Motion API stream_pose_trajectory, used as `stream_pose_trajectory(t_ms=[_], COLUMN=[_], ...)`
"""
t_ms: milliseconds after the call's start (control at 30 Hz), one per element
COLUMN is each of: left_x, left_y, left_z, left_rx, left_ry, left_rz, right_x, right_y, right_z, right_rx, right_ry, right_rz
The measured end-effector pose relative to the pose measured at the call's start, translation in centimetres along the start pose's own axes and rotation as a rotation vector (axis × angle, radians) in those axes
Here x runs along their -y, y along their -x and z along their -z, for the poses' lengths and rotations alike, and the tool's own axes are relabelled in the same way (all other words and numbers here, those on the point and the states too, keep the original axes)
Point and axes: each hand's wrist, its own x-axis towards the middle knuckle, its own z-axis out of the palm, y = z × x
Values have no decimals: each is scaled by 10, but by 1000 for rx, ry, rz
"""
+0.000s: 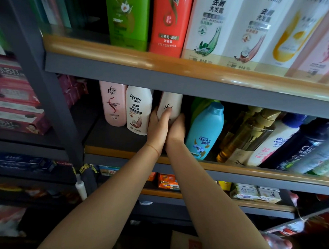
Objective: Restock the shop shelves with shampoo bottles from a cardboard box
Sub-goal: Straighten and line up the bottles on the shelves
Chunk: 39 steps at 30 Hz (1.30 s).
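Both hands, left hand (158,122) and right hand (176,128), grip one pale bottle (171,105) apparently standing deep on the middle shelf (233,169), beside two bottles.

"Raclen" white bottle (138,111), "Rejoice" blue bottle (205,130)

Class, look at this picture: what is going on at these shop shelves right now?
A person is restocking the middle shelf. Both hands hold a pale pink plastic shampoo bottle, the left hand on its left side and the right hand on its right. The bottle sits in the gap between a white Raclen bottle and a blue Rejoice bottle.
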Motion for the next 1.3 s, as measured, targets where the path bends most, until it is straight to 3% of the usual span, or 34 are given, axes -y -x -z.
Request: stream_pose_trajectory(t_ms=[333,600,767,967,1133,1300], left_x=[-8,-10,-10,-7,-6,-2], left_y=[21,31,26,22,25,27], left_z=[16,27,36,35,29,25], left_rx=[77,128,236,234,221,227], left_ry=[-90,-132,-200,-148,-156,-144], left_rz=[6,12,-3,-11,-9,-24], right_x=[6,3,-3,-23,-25,-29], right_y=[26,43,52,66,69,66], right_z=[9,22,35,55,79,82], right_rx=[103,102,161,229,167,50], right_ry=[94,271,378,481,565,764], right_rz=[-97,20,140,379,496,725])
